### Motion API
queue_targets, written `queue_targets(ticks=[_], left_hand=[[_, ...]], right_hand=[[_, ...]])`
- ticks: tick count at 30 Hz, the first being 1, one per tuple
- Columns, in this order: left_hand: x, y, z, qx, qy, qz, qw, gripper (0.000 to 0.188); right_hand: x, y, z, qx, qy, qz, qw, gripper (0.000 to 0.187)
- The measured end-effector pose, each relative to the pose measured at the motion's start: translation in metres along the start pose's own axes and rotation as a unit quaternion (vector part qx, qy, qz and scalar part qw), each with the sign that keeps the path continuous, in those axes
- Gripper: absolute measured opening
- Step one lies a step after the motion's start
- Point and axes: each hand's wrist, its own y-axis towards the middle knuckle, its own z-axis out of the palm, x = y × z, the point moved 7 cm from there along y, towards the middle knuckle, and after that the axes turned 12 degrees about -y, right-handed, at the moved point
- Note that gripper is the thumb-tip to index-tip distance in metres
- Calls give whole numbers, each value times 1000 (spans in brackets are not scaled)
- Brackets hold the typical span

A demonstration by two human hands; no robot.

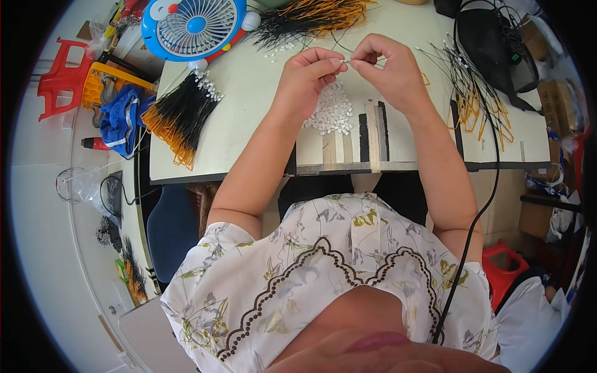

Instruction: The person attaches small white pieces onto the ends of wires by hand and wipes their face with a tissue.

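Both my hands are raised over the table point(249, 124), their fingertips almost meeting. Between thumb and forefinger, my left hand point(306, 81) pinches a tiny white piece. My right hand point(393, 73) pinches the end of a thin dark cord beside it; whether the cord's tip is inside the piece is too small to tell. Just below my hands lies a heap of small white plastic pieces point(331, 110). To the left, a bundle of black and orange cords point(180, 121) has white tips. More black and orange cords point(311, 22) lie at the back.
A blue fan point(196, 25) stands at the back left. Loose cords point(476, 93) and a black mesh bag point(497, 50) lie on the right. A long black cable point(491, 199) hangs over the table's front edge. Strips of tape point(373, 137) line the front. A red stool point(62, 78) is at far left.
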Motion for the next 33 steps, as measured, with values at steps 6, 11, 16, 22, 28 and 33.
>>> queue_targets(ticks=[6,11,16,22,28,33], left_hand=[[1,-1,0,1,-21,-19,1000,10],[6,-2,-5,-5,-53,-53,997,12],[1,-4,-1,-9,0,-38,999,12],[1,-4,-4,-27,11,-35,999,12],[-7,-3,-1,-8,69,34,997,10],[-10,-4,2,-2,95,60,994,11]], right_hand=[[12,0,-3,-28,-54,-71,996,9],[29,-5,-4,-76,-185,-200,959,13],[33,-6,-3,-88,-235,-234,939,15],[41,-9,-1,-95,-256,-253,928,14],[9,-4,3,6,-74,-85,994,4],[-8,-4,2,42,-31,26,998,4]])
